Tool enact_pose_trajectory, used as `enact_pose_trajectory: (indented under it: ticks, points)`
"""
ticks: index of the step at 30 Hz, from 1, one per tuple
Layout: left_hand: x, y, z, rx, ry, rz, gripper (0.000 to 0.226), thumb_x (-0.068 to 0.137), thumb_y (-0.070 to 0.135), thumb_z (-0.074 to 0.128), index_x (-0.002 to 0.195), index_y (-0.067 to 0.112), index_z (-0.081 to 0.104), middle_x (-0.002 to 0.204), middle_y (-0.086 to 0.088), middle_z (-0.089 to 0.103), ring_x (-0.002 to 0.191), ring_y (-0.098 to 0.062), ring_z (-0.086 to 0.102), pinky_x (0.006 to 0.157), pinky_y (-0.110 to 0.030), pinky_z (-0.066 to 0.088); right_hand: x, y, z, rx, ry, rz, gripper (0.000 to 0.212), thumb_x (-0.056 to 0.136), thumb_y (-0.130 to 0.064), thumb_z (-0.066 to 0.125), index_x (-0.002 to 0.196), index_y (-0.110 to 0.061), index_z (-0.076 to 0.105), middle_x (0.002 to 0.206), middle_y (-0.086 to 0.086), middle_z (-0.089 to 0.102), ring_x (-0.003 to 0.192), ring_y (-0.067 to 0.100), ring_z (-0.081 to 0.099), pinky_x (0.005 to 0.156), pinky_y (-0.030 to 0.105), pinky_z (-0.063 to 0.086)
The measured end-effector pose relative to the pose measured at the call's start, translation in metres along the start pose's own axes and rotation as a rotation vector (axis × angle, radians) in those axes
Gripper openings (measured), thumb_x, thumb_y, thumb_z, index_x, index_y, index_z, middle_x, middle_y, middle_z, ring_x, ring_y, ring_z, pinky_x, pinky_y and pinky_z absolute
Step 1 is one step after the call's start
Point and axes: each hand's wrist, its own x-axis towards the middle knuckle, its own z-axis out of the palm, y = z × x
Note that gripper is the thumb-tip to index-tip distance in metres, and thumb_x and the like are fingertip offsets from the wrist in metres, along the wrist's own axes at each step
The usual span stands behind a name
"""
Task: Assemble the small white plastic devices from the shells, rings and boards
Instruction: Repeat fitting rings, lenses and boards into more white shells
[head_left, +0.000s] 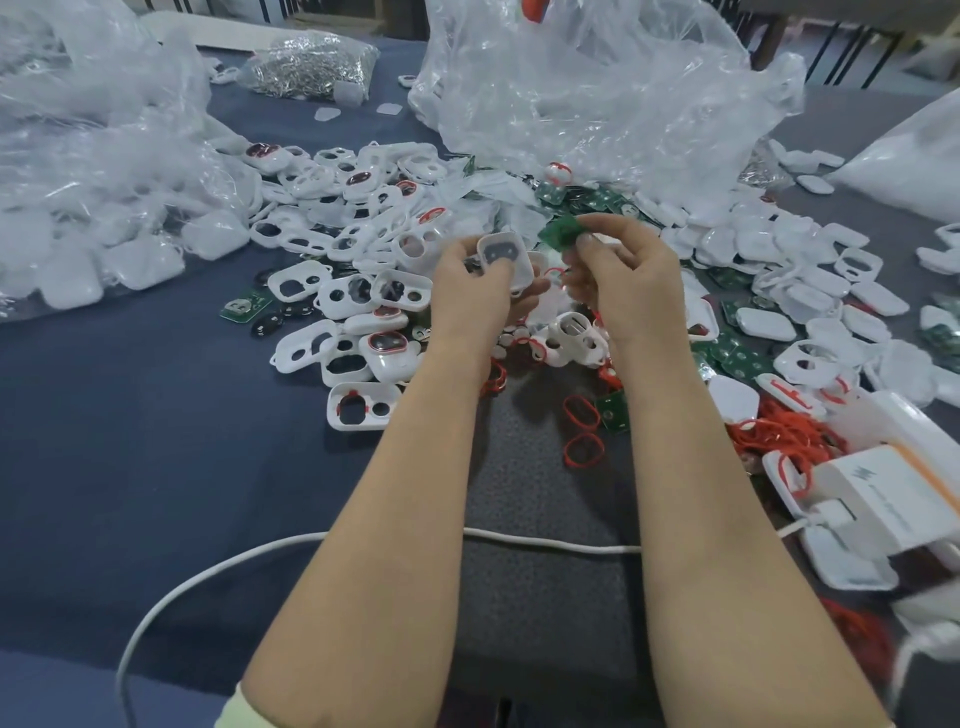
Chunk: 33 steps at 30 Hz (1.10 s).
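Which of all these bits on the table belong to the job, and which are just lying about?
In the job: white shell in the left hand; green board pinched by the right hand; red rings; heap of white shells; loose green boards.
Lying about: white cable; white box; crumpled clear bag.

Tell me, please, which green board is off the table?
The green board pinched by the right hand, beside the white shell in the left hand; all others lie on the table.
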Motion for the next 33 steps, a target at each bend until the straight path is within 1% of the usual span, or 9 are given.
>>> enact_pose_trajectory:
  ticks: [5,9,12,14,18,22,25,29,33]
  points:
    - [0.001,-0.003,0.001,0.13,-0.018,0.002,0.024,0.095,0.003,0.046,0.116,0.01,0.053,0.117,-0.019,0.063,0.098,-0.032,0.069,0.083,-0.041,0.059,0.0,0.001,0.004,0.033,-0.052,-0.006,0.011,0.091,-0.007,0.057,0.088,-0.015,0.065,0.077,-0.001,0.067,0.07,0.008,0.065,0.076,0.028,0.058]
    - [-0.002,-0.001,0.001,0.041,-0.034,-0.025,0.022,0.096,0.001,0.043,0.114,0.01,0.053,0.114,-0.018,0.063,0.078,-0.026,0.071,0.063,-0.025,0.059,-0.001,0.004,0.003,-0.058,-0.025,-0.055,0.019,0.088,-0.004,0.061,0.097,-0.02,0.057,0.075,-0.002,0.064,0.064,0.009,0.063,0.071,0.032,0.055]
    - [-0.002,-0.001,0.001,0.042,-0.041,-0.02,0.023,0.095,-0.002,0.042,0.113,0.01,0.052,0.119,-0.021,0.061,0.087,-0.03,0.071,0.065,-0.025,0.06,0.0,0.004,0.003,-0.057,-0.044,-0.032,0.033,0.089,-0.003,0.058,0.113,-0.025,0.053,0.082,0.001,0.066,0.071,0.017,0.068,0.067,0.042,0.056]
    - [-0.002,-0.002,0.001,0.044,-0.038,-0.013,0.022,0.095,-0.002,0.042,0.111,0.011,0.051,0.12,-0.021,0.06,0.089,-0.028,0.069,0.065,-0.024,0.06,0.0,0.003,0.004,-0.013,-0.054,-0.004,0.038,0.089,0.001,0.054,0.117,-0.024,0.054,0.083,0.002,0.065,0.073,0.016,0.07,0.073,0.043,0.057]
    - [0.003,-0.004,0.003,0.014,-0.027,-0.031,0.018,0.101,0.011,0.04,0.115,0.01,0.052,0.12,-0.02,0.061,0.076,-0.023,0.07,0.065,-0.027,0.06,-0.002,0.001,0.003,0.033,-0.04,0.019,0.026,0.087,0.003,0.056,0.105,-0.014,0.063,0.072,-0.004,0.067,0.066,0.01,0.068,0.075,0.031,0.058]
    - [0.008,-0.003,0.004,-0.122,-0.008,-0.141,0.03,0.104,0.028,0.033,0.116,0.009,0.054,0.103,-0.021,0.068,0.063,-0.022,0.071,0.056,-0.027,0.058,-0.001,0.001,0.002,0.037,0.071,0.048,0.012,0.085,-0.006,0.067,0.09,-0.014,0.059,0.084,0.004,0.067,0.07,0.012,0.065,0.072,0.029,0.057]
    - [0.01,-0.003,0.003,-0.16,-0.022,-0.184,0.043,0.105,0.037,0.029,0.122,0.006,0.054,0.101,-0.023,0.069,0.061,-0.022,0.072,0.049,-0.025,0.055,0.0,0.0,0.002,0.133,0.113,0.062,0.018,0.087,-0.002,0.064,0.095,-0.012,0.053,0.085,0.003,0.062,0.069,0.01,0.065,0.078,0.028,0.057]
    - [0.01,-0.003,0.002,-0.152,-0.051,-0.169,0.043,0.105,0.041,0.028,0.106,0.01,0.058,0.092,-0.02,0.07,0.064,-0.023,0.072,0.05,-0.026,0.056,-0.001,-0.001,0.0,0.151,0.056,0.018,0.037,0.089,0.002,0.058,0.117,-0.022,0.051,0.085,0.0,0.06,0.066,0.003,0.066,0.079,0.029,0.058]
    - [0.009,-0.003,0.002,-0.089,-0.086,-0.171,0.046,0.104,0.045,0.027,0.101,0.014,0.06,0.098,-0.021,0.071,0.069,-0.026,0.073,0.054,-0.028,0.057,-0.003,-0.003,-0.002,-0.035,0.005,-0.13,0.021,0.091,-0.005,0.058,0.101,-0.022,0.065,0.08,-0.007,0.067,0.07,0.001,0.064,0.076,0.025,0.055]
